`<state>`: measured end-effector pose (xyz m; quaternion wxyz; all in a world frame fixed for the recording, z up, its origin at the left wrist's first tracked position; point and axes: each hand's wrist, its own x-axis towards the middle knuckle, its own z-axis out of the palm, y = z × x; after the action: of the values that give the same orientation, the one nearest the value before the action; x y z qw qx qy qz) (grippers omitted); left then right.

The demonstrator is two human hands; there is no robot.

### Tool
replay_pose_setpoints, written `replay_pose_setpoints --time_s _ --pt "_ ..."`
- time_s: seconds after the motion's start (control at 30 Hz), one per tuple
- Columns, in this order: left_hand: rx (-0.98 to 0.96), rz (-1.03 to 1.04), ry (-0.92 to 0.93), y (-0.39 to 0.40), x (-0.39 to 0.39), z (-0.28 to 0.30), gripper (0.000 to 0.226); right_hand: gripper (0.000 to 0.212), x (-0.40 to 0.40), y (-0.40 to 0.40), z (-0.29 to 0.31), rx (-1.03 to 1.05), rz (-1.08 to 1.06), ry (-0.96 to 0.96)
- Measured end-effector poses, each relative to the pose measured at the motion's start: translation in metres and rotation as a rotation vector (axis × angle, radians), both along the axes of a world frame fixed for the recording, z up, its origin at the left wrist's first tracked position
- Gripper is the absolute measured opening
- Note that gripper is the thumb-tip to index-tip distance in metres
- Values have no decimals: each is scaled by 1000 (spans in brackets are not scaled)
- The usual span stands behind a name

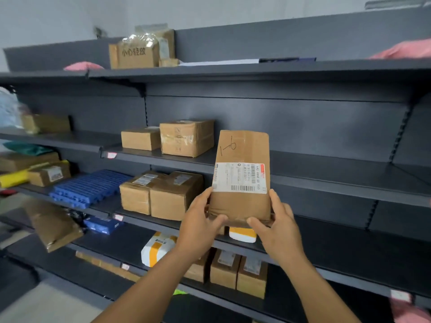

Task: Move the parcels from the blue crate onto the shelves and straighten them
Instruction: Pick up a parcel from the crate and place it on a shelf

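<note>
I hold a flat brown cardboard parcel (242, 157) upright in front of the dark grey shelves (326, 173). It carries a white shipping label and handwritten marks on its upper half. My left hand (198, 222) grips its lower left corner, thumb on the front. My right hand (276, 226) grips the lower right corner the same way. The parcel hangs in the air beside two brown boxes (186, 137) on the second shelf. The blue crate is out of view.
Two taped boxes (161, 194) and a blue slatted plastic panel (91, 187) sit on the third shelf. White-and-yellow parcels (156, 249) and small boxes (238, 273) fill lower shelves. A brown bag (53, 224) leans at left. The shelves' right halves hold nothing.
</note>
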<state>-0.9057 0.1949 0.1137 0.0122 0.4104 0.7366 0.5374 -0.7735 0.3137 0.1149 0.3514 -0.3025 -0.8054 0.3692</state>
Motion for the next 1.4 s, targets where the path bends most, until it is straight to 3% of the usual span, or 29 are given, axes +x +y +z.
replay_pose_setpoints --time_s 0.23,0.33,0.77,1.03,1.2,1.4 --pt "-42 77 148 71 -74 72 46 59 -68 72 58 188 -4 -38" --pt "-118 64 221 110 -114 90 48 53 -106 112 71 241 1 -68" --pt "-515 143 497 225 -230 103 46 45 -229 221 88 289 20 -267" --pt "-676 158 639 229 -227 111 53 59 -228 220 90 349 48 -352" --pt "-614 101 764 208 -189 104 76 88 -196 194 83 440 17 -459" --pt "-594 -77 740 169 -123 82 82 92 -130 139 61 400 -121 -579"
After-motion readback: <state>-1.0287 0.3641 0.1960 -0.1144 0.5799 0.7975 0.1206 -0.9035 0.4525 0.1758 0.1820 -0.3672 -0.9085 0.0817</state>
